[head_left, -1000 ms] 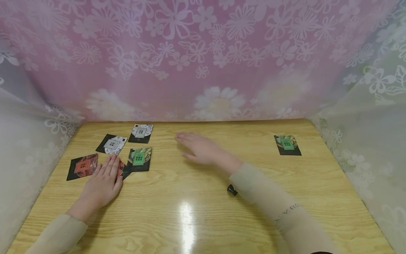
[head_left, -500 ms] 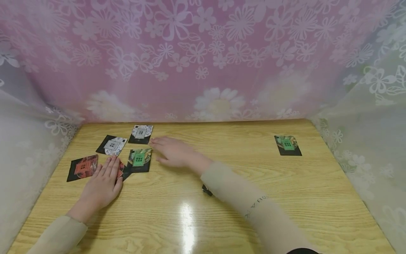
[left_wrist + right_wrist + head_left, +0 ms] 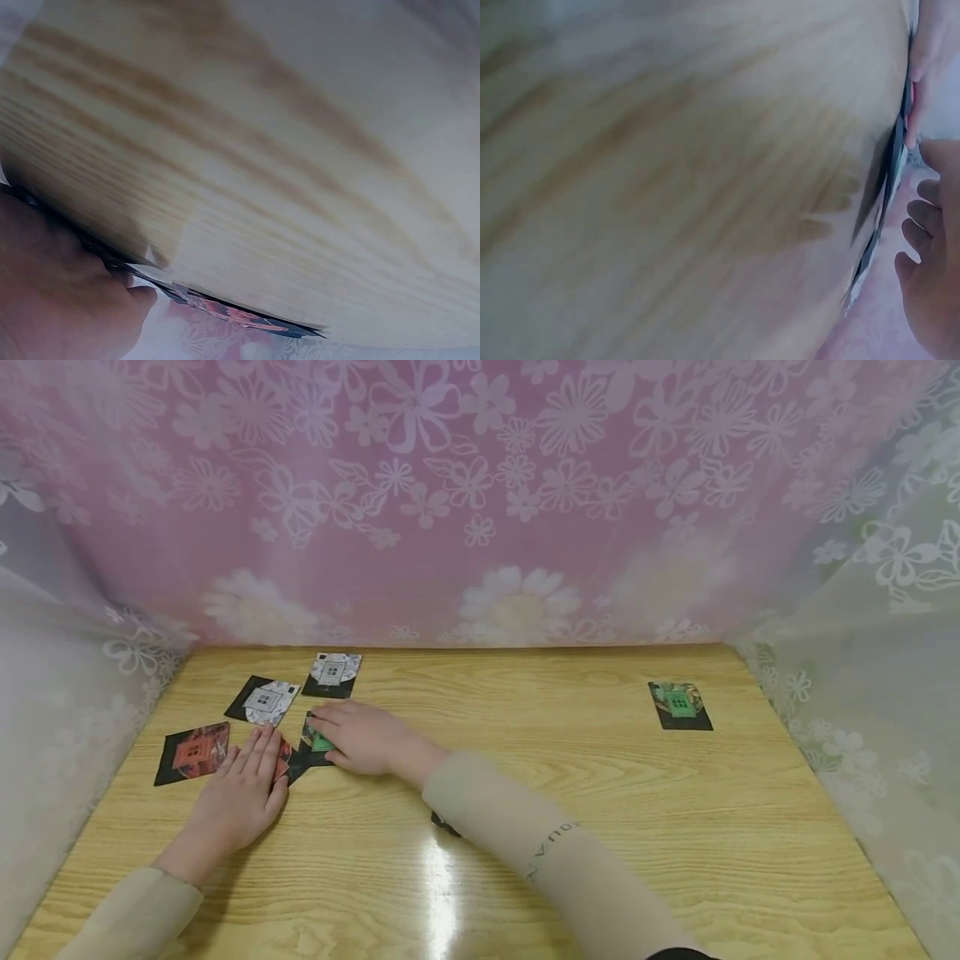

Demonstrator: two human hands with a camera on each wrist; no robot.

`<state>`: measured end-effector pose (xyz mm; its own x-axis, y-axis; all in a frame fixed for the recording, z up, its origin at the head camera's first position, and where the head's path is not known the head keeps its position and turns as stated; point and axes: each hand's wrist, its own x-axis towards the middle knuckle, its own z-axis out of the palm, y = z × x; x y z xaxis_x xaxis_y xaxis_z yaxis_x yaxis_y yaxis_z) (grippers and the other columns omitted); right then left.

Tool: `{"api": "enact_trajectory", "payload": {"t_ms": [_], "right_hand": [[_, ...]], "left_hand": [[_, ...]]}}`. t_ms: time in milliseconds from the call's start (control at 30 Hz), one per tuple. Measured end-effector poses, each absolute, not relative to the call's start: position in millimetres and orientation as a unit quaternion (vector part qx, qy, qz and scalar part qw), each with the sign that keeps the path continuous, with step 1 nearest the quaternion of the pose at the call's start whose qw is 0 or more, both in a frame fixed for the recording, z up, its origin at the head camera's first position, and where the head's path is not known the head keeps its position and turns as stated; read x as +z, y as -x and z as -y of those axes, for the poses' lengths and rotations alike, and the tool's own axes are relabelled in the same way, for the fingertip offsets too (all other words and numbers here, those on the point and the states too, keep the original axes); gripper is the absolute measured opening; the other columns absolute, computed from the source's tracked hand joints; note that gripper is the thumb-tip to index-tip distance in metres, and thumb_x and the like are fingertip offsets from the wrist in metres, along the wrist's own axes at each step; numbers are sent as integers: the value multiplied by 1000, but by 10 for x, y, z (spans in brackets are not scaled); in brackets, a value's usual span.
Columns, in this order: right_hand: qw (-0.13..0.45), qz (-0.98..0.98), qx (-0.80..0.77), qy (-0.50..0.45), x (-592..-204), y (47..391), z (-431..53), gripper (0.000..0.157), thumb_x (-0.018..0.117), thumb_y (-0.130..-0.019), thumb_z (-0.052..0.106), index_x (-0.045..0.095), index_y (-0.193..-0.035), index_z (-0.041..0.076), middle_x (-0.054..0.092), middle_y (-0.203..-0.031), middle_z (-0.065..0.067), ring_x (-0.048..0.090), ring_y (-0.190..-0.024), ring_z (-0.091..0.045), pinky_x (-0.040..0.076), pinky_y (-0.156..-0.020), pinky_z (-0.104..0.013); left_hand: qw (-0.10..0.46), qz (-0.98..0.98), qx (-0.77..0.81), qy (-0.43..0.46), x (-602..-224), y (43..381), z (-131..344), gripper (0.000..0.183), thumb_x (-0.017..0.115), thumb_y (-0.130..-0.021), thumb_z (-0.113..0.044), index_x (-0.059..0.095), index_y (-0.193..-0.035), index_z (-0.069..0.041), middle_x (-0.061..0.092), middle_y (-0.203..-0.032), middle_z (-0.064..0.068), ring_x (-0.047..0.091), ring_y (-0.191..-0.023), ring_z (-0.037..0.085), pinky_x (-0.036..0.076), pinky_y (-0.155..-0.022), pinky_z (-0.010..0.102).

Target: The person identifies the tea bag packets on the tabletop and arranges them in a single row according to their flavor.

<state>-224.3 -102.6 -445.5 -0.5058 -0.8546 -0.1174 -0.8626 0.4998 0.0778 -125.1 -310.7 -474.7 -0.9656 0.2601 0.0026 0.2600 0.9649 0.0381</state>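
Observation:
My left hand (image 3: 236, 793) rests with straight fingers on a red-and-black packet (image 3: 283, 758), covering most of it. A second red-and-black packet (image 3: 197, 752) lies just left of those fingertips. Over a green-and-black packet (image 3: 318, 745) spreads my right hand (image 3: 367, 739), hiding its right side. The right wrist view shows that hand's fingers (image 3: 922, 217) slightly bent beside thin packet edges (image 3: 889, 172); whether they touch is unclear. In the left wrist view, the left hand (image 3: 67, 285) lies against packets seen edge-on.
Two white-and-black packets, one angled (image 3: 264, 700) and one straighter (image 3: 333, 672), lie behind the hands. Another green packet (image 3: 680, 703) lies far right on the wooden table (image 3: 562, 718). A floral curtain (image 3: 480, 527) closes off the back and sides.
My right hand has moved left across the table, from the bare wood to over the left green packet. The left hand and the packets stay in place.

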Motion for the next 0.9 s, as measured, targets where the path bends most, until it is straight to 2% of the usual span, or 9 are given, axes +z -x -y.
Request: {"api": "enact_trajectory", "payload": {"t_ms": [200, 433, 900], "right_hand": [[53, -873, 92, 475, -4505, 2186, 1088, 61, 29, -102, 44, 10, -153, 18, 7, -159, 0, 8, -146, -15, 10, -120, -31], [64, -872, 98, 475, -4536, 2172, 1055, 59, 28, -102, 42, 10, -153, 18, 5, -160, 0, 6, -147, -15, 9, -120, -28], [92, -882, 66, 457, -4593, 2256, 746, 59, 31, -103, 35, 6, -153, 17, -1, -160, 0, 2, -147, -15, 5, -120, -29]], "left_hand": [[4, -992, 12, -128, -4716, 1254, 3095, 66, 36, -101, -34, 12, -150, 3, 15, -155, 24, 15, -143, 39, 21, -111, 59], [15, -992, 12, -125, -4690, 1252, 3066, 66, 36, -101, -33, 10, -150, 3, 13, -155, 24, 14, -143, 40, 20, -111, 60], [7, -991, 13, -131, -4706, 1256, 3079, 66, 36, -101, -33, 11, -150, 4, 14, -154, 25, 14, -143, 40, 21, -111, 60]]}}
